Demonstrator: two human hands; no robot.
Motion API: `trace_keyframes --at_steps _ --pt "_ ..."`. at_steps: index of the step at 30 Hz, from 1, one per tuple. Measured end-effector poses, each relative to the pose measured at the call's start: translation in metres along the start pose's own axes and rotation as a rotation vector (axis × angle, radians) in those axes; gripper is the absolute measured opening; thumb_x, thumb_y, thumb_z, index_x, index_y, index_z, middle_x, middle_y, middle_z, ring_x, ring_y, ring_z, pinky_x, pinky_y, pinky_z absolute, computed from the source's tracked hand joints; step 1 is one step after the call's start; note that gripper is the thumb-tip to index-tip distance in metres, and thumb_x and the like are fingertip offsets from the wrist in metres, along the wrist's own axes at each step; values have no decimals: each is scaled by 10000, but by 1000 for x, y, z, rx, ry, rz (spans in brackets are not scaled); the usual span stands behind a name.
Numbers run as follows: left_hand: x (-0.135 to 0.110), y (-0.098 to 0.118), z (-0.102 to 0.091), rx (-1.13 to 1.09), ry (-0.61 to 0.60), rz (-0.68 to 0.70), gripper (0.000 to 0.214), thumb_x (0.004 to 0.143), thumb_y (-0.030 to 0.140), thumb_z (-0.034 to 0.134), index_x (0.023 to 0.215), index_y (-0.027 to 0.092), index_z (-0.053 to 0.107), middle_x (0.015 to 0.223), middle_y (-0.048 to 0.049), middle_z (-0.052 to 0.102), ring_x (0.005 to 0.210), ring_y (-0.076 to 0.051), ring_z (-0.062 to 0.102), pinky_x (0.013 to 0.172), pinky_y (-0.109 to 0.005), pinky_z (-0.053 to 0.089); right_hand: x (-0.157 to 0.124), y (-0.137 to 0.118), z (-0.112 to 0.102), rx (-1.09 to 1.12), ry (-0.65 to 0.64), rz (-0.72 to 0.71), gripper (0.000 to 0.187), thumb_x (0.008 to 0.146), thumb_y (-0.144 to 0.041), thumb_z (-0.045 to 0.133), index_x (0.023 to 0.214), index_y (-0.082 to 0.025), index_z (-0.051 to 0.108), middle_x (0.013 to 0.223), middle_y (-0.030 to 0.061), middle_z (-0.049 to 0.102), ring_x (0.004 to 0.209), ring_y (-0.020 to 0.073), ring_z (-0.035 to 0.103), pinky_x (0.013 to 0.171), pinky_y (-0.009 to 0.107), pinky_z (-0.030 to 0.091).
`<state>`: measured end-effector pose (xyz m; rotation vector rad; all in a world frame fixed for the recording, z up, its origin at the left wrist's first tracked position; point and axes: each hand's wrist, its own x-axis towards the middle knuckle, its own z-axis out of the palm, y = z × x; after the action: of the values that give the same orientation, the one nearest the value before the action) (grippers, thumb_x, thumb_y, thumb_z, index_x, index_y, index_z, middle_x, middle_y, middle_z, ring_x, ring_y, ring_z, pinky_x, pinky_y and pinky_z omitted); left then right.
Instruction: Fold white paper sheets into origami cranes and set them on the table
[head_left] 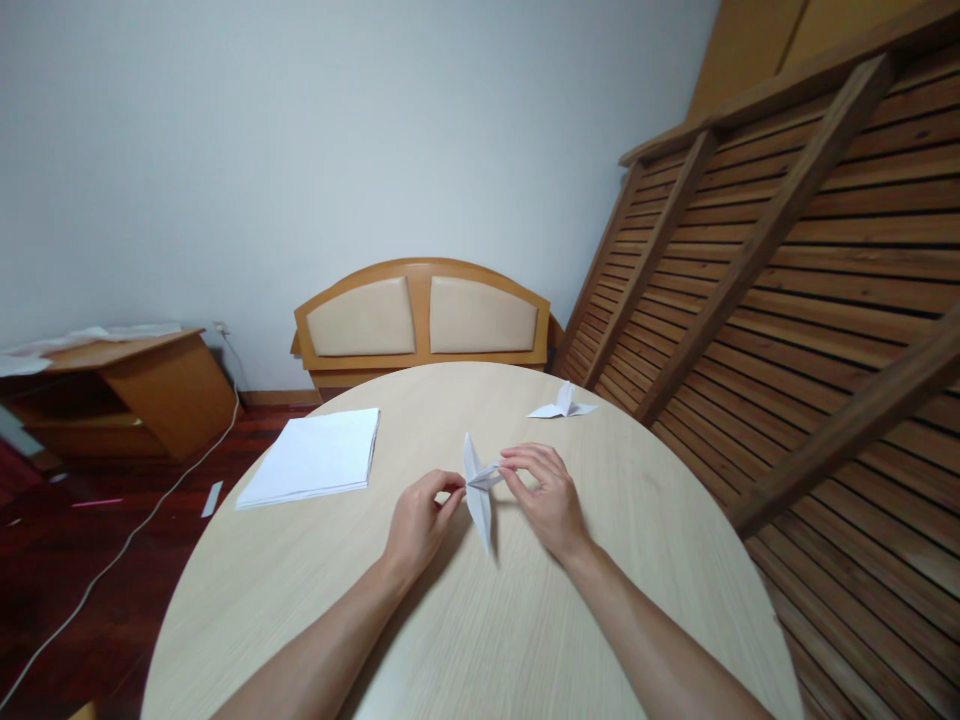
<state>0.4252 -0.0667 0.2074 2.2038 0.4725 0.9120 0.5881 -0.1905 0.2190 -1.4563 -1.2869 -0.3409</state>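
Between my two hands is a white origami crane (478, 490), its long wings spread toward and away from me. My left hand (421, 520) pinches its left end between thumb and forefinger. On the other side, my right hand (546, 495) grips a narrow folded point of the same crane with thumb and fingertips. Farther back on the round table, toward the right, stands a second white origami crane (564, 403), touched by neither hand.
A stack of white paper (315, 452) lies on the left of the pale round table (600, 640). Beyond the table is a padded headboard (421, 320). Slatted wooden panels (825, 300) lean at the right. A low cabinet (165, 390) and a white cable (142, 535) are at the left.
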Motion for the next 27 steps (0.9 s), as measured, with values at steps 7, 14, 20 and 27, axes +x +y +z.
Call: trace_keyframes --at_steps 7,14,20,27 --pt "0 -3 1 -23 11 -43 138 891 262 574 898 202 698 863 -42 730 801 -193 684 610 -243 517 -6 0 6 141 -20 111 64 909 -284 644 924 -255 700 984 57 706 1048 236 625 960 414 488" --pt "0 -3 7 -72 -21 -121 161 874 296 588 900 194 711 875 -45 739 812 -202 683 624 -251 510 -6 0 9 290 -11 291 184 871 -338 687 997 -210 649 975 63 698 907 207 678 871 354 529" --pt "3 -2 10 -233 -18 -197 248 857 378 592 896 154 690 850 -62 724 801 -205 668 615 -252 486 -7 7 13 426 -62 377 451 892 -365 657 1295 -216 520 1145 94 691 1064 212 651 972 388 492" --pt "2 -2 13 -344 -69 -228 244 826 386 625 878 151 662 848 -55 708 782 -186 650 621 -242 463 -6 11 11 383 -82 433 224 866 -409 662 928 -195 647 908 59 709 911 218 672 885 369 510"
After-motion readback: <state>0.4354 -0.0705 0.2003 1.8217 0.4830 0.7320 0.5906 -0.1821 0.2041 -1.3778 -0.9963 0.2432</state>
